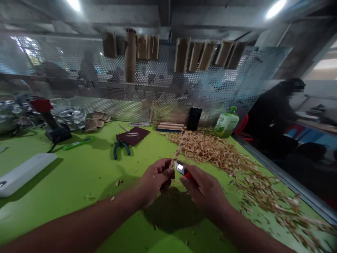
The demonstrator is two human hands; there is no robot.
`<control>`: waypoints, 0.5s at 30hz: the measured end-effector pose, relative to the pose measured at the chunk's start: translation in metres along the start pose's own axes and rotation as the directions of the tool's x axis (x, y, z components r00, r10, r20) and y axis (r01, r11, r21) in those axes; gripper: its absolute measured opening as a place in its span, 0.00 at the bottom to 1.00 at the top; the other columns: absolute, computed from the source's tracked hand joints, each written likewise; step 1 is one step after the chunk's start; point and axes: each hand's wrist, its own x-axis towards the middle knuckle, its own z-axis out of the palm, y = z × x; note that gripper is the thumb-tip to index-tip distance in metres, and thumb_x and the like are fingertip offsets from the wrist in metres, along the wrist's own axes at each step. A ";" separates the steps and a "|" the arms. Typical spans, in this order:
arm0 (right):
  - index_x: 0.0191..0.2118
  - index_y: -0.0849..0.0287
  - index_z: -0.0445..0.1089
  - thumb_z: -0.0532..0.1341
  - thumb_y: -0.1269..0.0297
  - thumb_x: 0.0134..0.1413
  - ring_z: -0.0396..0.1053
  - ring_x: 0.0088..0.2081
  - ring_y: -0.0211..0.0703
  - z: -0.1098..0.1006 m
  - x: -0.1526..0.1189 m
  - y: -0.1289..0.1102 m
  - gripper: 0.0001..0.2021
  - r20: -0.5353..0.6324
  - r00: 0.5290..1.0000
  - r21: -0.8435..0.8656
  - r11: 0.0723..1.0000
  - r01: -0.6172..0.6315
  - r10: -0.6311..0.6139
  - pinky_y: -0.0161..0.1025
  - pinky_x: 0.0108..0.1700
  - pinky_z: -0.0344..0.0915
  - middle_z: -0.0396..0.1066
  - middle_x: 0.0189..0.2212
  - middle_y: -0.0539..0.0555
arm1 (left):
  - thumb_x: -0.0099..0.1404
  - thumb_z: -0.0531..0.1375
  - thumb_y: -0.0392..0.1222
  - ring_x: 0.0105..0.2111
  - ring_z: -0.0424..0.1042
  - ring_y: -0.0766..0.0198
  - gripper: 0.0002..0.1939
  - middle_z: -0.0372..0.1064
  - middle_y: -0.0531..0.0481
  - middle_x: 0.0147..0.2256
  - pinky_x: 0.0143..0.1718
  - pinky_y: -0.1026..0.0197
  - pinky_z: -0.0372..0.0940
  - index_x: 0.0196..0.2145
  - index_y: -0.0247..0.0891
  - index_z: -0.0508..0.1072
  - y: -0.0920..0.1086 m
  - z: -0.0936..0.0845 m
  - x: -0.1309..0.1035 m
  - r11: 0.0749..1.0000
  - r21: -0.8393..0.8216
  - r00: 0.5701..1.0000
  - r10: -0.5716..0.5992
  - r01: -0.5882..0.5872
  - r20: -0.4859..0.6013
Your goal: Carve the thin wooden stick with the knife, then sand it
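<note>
A thin, pale carved wooden stick (179, 147) rises at a slant from my left hand (159, 177), whose fingers pinch its lower end. My right hand (206, 188) is closed round a red-handled utility knife (180, 168). The knife's bright metal part lies against or very close to the stick near my left fingertips; exact contact is hard to make out. Both hands hover over the green tabletop (126, 221), with a dark shadow below them. A large heap of wood shavings (210, 149) spreads beyond and to the right of my right hand.
Dark-handled pliers (121, 149) and a brown sandpaper sheet (135, 136) lie left of centre. Farther left are a green pen (77, 143) and a white bar (26, 174). A phone (194, 118) and a green bottle (226, 122) stand behind. A person (271, 109) bends at right.
</note>
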 end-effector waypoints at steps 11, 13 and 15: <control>0.41 0.57 0.70 0.53 0.59 0.62 0.66 0.26 0.40 0.000 -0.007 -0.001 0.11 0.026 0.998 -0.025 0.998 0.058 -0.058 0.34 0.27 0.58 0.70 0.26 0.52 | 0.65 0.58 0.43 0.20 0.50 0.72 0.17 0.56 0.56 0.23 0.20 0.69 0.47 0.51 0.39 0.71 0.009 0.007 -0.013 0.999 0.036 1.000 -0.002 0.003 -0.029; 0.41 0.57 0.70 0.53 0.59 0.62 0.66 0.26 0.40 0.001 -0.008 0.000 0.11 0.006 0.998 -0.029 0.998 0.064 -0.064 0.34 0.28 0.58 0.71 0.27 0.53 | 0.64 0.57 0.40 0.21 0.53 0.71 0.17 0.58 0.55 0.24 0.23 0.68 0.51 0.51 0.40 0.72 0.010 0.007 -0.014 0.998 0.054 0.999 0.034 -0.034 -0.004; 0.42 0.57 0.70 0.53 0.58 0.63 0.67 0.27 0.40 0.001 -0.009 0.000 0.12 -0.003 0.998 -0.029 0.998 0.064 -0.064 0.35 0.28 0.59 0.72 0.29 0.54 | 0.64 0.57 0.40 0.25 0.59 0.68 0.17 0.63 0.52 0.27 0.29 0.67 0.57 0.51 0.40 0.72 0.013 0.008 -0.015 0.994 0.080 0.995 0.075 -0.079 0.059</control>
